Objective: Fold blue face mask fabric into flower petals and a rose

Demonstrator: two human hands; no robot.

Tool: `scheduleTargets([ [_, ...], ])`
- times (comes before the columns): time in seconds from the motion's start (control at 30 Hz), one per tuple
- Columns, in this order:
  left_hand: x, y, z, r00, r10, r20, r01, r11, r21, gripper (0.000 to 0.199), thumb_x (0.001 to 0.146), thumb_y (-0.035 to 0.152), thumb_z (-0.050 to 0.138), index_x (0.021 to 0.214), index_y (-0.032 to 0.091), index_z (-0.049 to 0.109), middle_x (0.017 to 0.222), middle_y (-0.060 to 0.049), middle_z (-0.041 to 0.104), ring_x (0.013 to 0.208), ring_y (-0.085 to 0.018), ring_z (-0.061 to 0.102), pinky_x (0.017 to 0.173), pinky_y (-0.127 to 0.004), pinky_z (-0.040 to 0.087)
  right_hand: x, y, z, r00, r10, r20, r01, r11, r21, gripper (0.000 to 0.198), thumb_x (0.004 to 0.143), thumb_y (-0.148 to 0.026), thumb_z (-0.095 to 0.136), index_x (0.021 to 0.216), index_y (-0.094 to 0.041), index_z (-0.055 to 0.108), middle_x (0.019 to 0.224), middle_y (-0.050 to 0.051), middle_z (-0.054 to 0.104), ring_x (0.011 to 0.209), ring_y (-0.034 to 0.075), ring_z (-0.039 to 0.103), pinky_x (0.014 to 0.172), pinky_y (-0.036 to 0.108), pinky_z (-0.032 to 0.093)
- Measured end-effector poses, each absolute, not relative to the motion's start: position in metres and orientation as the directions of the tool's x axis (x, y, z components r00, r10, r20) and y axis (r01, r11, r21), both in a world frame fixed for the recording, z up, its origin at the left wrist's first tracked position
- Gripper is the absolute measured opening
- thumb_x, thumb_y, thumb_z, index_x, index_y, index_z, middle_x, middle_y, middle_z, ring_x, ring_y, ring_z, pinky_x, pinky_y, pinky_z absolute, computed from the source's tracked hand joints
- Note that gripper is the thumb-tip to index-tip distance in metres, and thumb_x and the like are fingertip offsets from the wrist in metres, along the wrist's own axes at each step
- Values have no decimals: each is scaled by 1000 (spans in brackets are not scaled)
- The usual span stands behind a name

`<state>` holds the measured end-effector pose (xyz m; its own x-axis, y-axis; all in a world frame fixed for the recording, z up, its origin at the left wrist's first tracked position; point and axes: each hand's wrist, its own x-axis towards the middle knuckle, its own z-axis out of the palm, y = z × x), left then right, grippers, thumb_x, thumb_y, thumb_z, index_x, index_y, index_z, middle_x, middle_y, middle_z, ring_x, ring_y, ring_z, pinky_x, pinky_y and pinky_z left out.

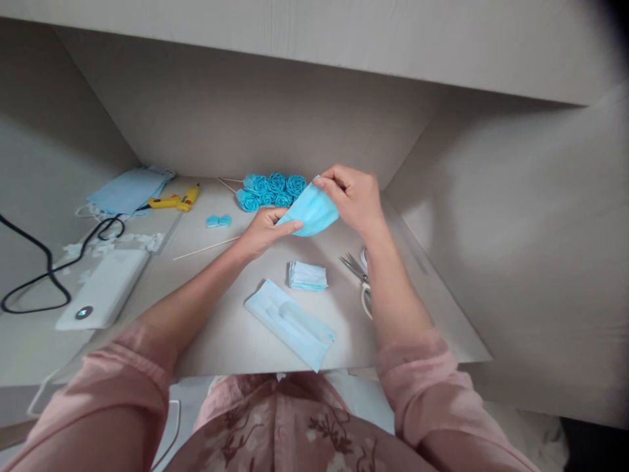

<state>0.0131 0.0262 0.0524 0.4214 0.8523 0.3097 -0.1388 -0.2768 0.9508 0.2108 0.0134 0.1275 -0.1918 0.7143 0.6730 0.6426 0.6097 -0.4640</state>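
A folded piece of blue face-mask fabric is held up over the table between both hands. My left hand pinches its lower left edge, thumb on the near face. My right hand grips its upper right edge between thumb and fingers. Just behind lie several blue fabric roses, some on thin sticks. Below the hands rests a small stack of cut pale-blue pieces. Nearer to me lies a larger flat light-blue mask sheet. Scissors with white handles are partly hidden by my right forearm.
A yellow glue gun lies at the back left beside a pile of blue masks. A white power strip, black cable and white scraps occupy the left. A small blue bow-shaped piece and a thin stick lie left of my hands.
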Motion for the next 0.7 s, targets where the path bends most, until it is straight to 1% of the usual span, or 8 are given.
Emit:
scheduleTargets([
  [0.1, 9, 28, 56, 460, 844, 274, -72, -272, 960, 43, 64, 55, 85, 72, 14, 72, 78, -2, 69, 74, -15, 60, 72, -27, 47, 208, 11, 129, -217, 712, 668, 672, 605, -426, 36, 96, -49, 55, 81, -19, 68, 68, -2, 60, 63, 11, 47, 62, 27, 34],
  [0.17, 3, 31, 60, 512, 828, 229, -41, -243, 969, 46, 63, 55, 86, 81, 14, 74, 82, -3, 70, 75, -15, 60, 71, -27, 47, 204, 9, 128, -242, 716, 655, 683, 605, -409, 35, 97, -48, 54, 83, -19, 69, 69, -1, 62, 63, 11, 47, 63, 27, 34],
  [0.2, 0, 33, 63, 534, 816, 222, -52, -231, 972, 49, 63, 56, 86, 87, 15, 75, 87, -3, 71, 77, -16, 62, 72, -26, 47, 201, 8, 127, -258, 720, 644, 687, 605, -402, 35, 97, -47, 54, 83, -19, 69, 70, -1, 63, 63, 11, 48, 63, 27, 34],
  [0.27, -6, 37, 68, 543, 797, 265, -129, -233, 964, 54, 66, 58, 84, 100, 17, 75, 98, -5, 73, 85, -18, 65, 75, -27, 48, 195, 6, 124, -303, 734, 608, 695, 607, -386, 34, 98, -45, 53, 84, -20, 70, 71, -1, 64, 63, 11, 49, 65, 27, 34],
  [0.33, -9, 41, 71, 519, 793, 319, -193, -255, 947, 53, 68, 56, 84, 105, 18, 75, 105, -7, 73, 92, -19, 66, 80, -27, 48, 187, 5, 122, -350, 745, 567, 697, 612, -373, 32, 98, -44, 54, 85, -21, 71, 72, -1, 65, 64, 11, 50, 66, 27, 34],
  [0.43, -8, 42, 72, 511, 799, 318, -186, -258, 948, 44, 68, 49, 86, 97, 17, 75, 99, -6, 73, 90, -18, 66, 81, -28, 49, 179, 3, 118, -388, 758, 525, 692, 615, -377, 25, 97, -41, 56, 91, -23, 72, 77, 0, 68, 66, 12, 52, 67, 27, 35],
  [0.53, -4, 40, 68, 499, 813, 300, -180, -242, 953, 41, 64, 45, 89, 91, 16, 75, 91, -4, 73, 85, -17, 65, 79, -28, 48, 175, 3, 116, -395, 761, 515, 685, 618, -387, 22, 97, -38, 57, 98, -24, 73, 82, 0, 71, 67, 12, 53, 68, 27, 36],
  [0.7, 1, 38, 65, 423, 862, 280, -164, -231, 959, 39, 64, 48, 87, 76, 15, 70, 72, 1, 64, 66, -11, 57, 64, -24, 44, 175, 4, 115, -396, 757, 519, 674, 624, -395, 23, 97, -38, 58, 103, -23, 75, 83, 1, 72, 66, 12, 54, 68, 27, 38],
])
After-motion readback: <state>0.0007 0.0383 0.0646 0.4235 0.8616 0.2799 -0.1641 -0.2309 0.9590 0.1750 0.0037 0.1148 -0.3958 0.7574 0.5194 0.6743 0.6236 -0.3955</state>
